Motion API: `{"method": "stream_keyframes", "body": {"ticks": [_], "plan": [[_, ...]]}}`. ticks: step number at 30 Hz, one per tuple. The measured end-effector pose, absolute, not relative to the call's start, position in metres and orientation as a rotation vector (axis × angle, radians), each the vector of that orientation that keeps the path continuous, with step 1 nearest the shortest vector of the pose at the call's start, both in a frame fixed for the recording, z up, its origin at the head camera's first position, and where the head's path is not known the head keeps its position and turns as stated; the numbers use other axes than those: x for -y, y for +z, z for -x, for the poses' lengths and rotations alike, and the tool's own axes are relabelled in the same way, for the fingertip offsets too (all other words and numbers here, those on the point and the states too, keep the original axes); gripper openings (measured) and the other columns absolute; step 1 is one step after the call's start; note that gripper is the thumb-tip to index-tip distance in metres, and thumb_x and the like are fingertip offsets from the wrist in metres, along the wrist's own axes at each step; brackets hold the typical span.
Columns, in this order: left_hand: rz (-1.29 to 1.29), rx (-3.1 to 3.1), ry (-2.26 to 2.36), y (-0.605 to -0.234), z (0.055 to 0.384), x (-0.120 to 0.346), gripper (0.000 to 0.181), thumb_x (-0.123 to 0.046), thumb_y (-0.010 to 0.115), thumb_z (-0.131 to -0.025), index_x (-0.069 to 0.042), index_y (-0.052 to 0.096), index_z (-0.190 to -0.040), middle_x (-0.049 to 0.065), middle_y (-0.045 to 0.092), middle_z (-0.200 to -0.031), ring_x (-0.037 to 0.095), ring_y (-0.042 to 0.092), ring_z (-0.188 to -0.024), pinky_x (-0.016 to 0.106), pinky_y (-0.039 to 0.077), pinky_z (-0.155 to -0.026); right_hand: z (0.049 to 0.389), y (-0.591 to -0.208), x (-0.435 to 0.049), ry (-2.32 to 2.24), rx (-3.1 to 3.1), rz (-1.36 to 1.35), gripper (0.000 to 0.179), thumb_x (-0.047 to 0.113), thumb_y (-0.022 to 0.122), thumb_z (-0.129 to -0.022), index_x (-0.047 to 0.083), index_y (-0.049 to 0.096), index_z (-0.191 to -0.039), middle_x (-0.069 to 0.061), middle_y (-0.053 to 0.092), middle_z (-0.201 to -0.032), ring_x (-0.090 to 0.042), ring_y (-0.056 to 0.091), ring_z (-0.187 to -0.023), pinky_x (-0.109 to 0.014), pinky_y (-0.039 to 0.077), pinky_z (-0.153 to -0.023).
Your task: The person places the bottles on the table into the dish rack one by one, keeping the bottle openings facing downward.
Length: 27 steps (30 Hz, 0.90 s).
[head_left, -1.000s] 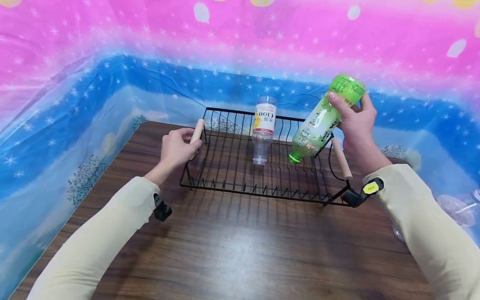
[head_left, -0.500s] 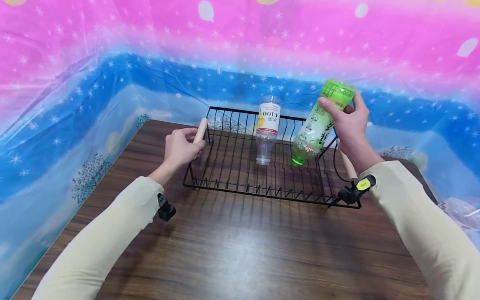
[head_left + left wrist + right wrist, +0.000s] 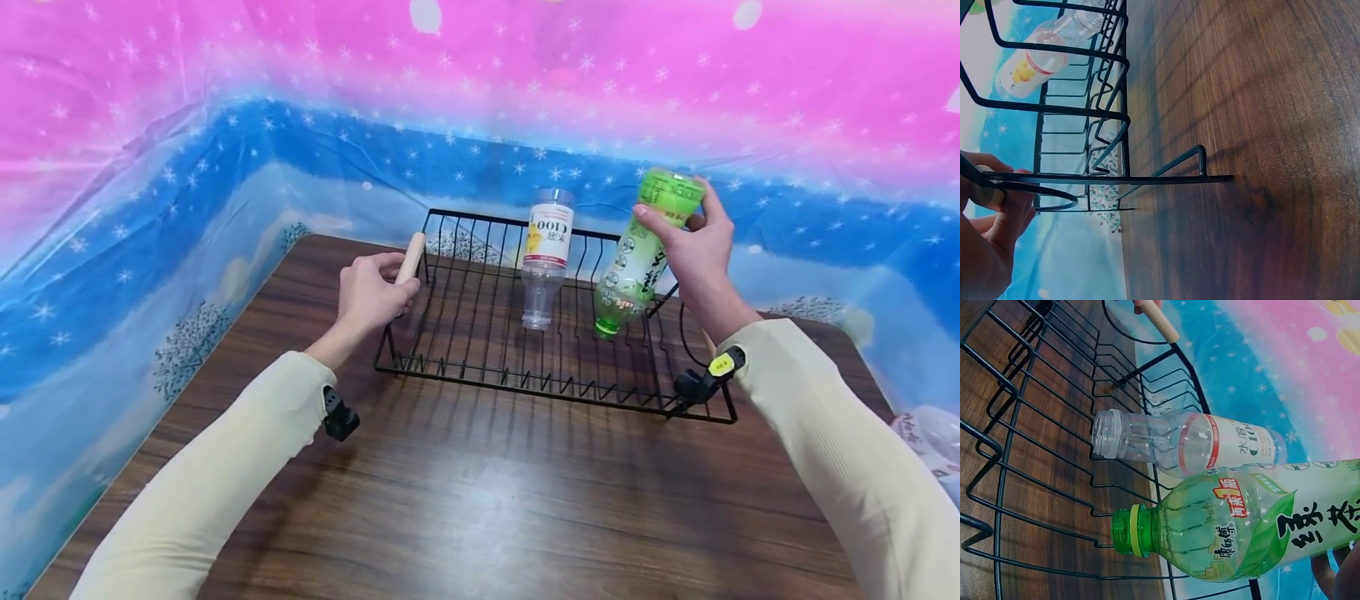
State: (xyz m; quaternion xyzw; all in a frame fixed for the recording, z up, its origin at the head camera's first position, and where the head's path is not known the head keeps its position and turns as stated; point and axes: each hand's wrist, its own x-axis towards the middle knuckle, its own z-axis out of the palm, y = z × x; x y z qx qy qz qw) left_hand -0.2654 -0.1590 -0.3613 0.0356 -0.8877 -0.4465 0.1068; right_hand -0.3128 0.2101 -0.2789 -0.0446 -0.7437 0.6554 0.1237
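My left hand (image 3: 375, 292) grips the left wooden handle (image 3: 411, 258) of a black wire dish rack (image 3: 480, 379), thumb and fingers round it. In my right hand (image 3: 697, 246) is a green plastic bottle (image 3: 633, 258), held near its base and turned neck down over the rack's right part. Its uncapped neck is right at the wires in the right wrist view. To its left a clear bottle (image 3: 546, 258) with a white and red label stands neck down, leaning back in the rack. The rack's right handle is mostly hidden behind my right wrist.
The rack stands on a dark wood table (image 3: 450, 492) near its back edge. A patterned pink and blue cloth (image 3: 360, 150) hangs behind and at the sides. A clear plastic bag (image 3: 930, 442) lies beyond the table's right edge.
My right hand has lowered the green bottle and brought it a little left, turning it more upright with the neck down. My left hand stays on the handle; the view shifts slightly.
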Motion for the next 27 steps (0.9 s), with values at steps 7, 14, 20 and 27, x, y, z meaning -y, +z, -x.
{"method": "stream_keyframes", "body": {"ticks": [7, 14, 20, 27], "plan": [[-0.115, 2.594, -1.33, -0.362, 0.266, 0.159, 0.045, -0.015, 0.066, -0.086, -0.009, 0.06, -0.131, 0.012, 0.073, -0.101, 0.016, 0.069, -0.06, 0.032, 0.059, -0.058, 0.321, -0.284, -0.204, 1.802, 2.305, 0.163, 0.087, 0.033, 0.085, -0.073, 0.039, 0.036, -0.145, -0.005, 0.058, -0.128, -0.014, 0.059, -0.103, -0.033, 0.052, -0.088], [-0.103, 2.581, -1.349, -0.362, 0.264, 0.158, 0.045, -0.013, 0.065, -0.087, -0.008, 0.06, -0.131, 0.013, 0.072, -0.102, 0.016, 0.069, -0.06, 0.03, 0.059, -0.056, 0.327, -0.293, -0.203, 1.741, 2.351, 0.167, 0.089, 0.034, 0.083, -0.074, 0.038, 0.033, -0.148, -0.005, 0.057, -0.128, -0.014, 0.06, -0.102, -0.032, 0.054, -0.085], [-0.113, 2.565, -1.363, -0.362, 0.265, 0.157, 0.045, -0.012, 0.066, -0.086, -0.007, 0.061, -0.13, 0.013, 0.073, -0.101, 0.016, 0.069, -0.059, 0.029, 0.058, -0.054, 0.331, -0.296, -0.202, 1.723, 2.367, 0.148, 0.087, 0.036, 0.083, -0.074, 0.037, 0.035, -0.147, -0.003, 0.058, -0.124, -0.013, 0.061, -0.097, -0.03, 0.054, -0.081], [-0.113, 2.561, -1.377, -0.363, 0.265, 0.157, 0.045, -0.012, 0.067, -0.085, -0.007, 0.061, -0.129, 0.013, 0.073, -0.101, 0.02, 0.07, -0.061, 0.028, 0.058, -0.053, 0.338, -0.3, -0.202, 1.728, 2.385, 0.181, 0.09, 0.038, 0.084, -0.072, 0.038, 0.034, -0.147, -0.005, 0.058, -0.128, -0.014, 0.06, -0.1, -0.031, 0.054, -0.084]]}}
